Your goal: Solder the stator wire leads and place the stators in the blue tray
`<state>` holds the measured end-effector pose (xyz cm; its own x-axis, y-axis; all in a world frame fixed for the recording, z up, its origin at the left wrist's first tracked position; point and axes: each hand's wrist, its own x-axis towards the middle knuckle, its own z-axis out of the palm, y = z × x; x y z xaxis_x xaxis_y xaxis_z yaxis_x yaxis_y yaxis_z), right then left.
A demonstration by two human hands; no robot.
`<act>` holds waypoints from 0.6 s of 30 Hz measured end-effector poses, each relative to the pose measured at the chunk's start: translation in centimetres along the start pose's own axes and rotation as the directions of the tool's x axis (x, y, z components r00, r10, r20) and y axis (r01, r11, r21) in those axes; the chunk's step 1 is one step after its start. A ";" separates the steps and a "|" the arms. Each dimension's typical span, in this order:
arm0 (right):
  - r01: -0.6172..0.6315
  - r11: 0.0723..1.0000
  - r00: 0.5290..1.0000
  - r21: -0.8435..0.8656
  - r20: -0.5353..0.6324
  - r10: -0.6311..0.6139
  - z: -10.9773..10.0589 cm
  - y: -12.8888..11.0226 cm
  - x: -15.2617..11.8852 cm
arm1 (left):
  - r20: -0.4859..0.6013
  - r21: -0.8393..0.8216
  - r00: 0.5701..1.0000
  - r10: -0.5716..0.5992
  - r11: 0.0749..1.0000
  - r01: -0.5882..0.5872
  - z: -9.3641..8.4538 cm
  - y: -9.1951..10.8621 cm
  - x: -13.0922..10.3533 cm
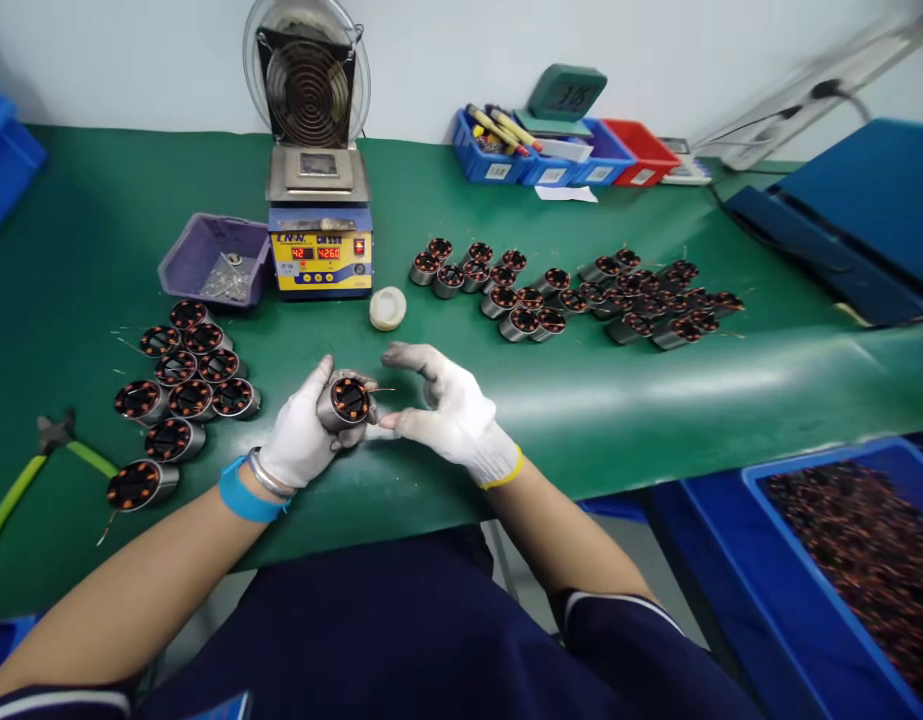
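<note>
My left hand point(303, 425), in a white glove with darkened fingertips, is wrapped round a motor stator point(347, 402). This is a silvery metal ring with copper windings inside, its open face turned up toward me and a thin wire sticking out to the right. Just right of it, my right hand point(446, 410), also gloved, has its thumb and fingers apart with nothing between them. Its thumb tip is close to the stator; whether they touch I cannot tell. Beyond both hands lies a small round whitish pot point(387, 308).
More stators point(191, 398) stand in a group at left, and others point(521, 322) spread to the right. Behind is a yellow-blue solder pot point(322, 262) with a fan point(309, 92), beside a purple tray point(187, 255). Green-handled cutters point(56, 432) lie far left; a blue crate point(798, 570) is lower right.
</note>
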<state>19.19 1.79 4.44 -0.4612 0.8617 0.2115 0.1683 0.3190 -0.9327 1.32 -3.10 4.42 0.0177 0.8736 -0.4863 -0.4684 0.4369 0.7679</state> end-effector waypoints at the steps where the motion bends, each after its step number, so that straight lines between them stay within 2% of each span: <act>1: -0.027 0.999 1.000 0.035 0.016 0.027 0.0 0.1 0.0 | 0.033 -0.050 0.999 -0.015 0.999 0.017 0.0 0.1 0.1; 6: -0.030 0.995 0.999 0.098 -0.038 0.033 1.0 0.4 -0.3 | 0.105 -0.209 0.993 -0.062 0.974 0.083 0.5 0.5 0.3; 10: -0.060 0.990 0.997 0.129 -0.037 0.065 1.7 0.9 -0.5 | 0.109 -0.270 0.990 -0.084 0.956 0.111 0.4 0.8 -0.1; 12: -0.037 0.992 0.999 0.123 -0.011 0.039 1.5 1.1 -0.5 | 0.117 -0.260 0.990 -0.076 0.960 0.104 0.1 1.0 -0.2; 15: 0.163 0.986 0.982 0.038 0.088 -0.166 1.1 1.1 -0.5 | 0.152 -0.202 0.988 -0.033 0.977 0.063 -0.5 1.1 -0.3; 18: 0.429 0.888 0.900 -0.164 0.163 -0.404 0.8 0.5 -0.3 | 0.180 -0.175 0.984 -0.002 0.984 0.034 -0.9 1.0 -0.2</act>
<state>18.70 1.42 3.64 -0.6251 0.5822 0.5200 0.0949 0.7179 -0.6897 0.01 -3.03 4.91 0.1773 0.8972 -0.4045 -0.6149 0.4219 0.6662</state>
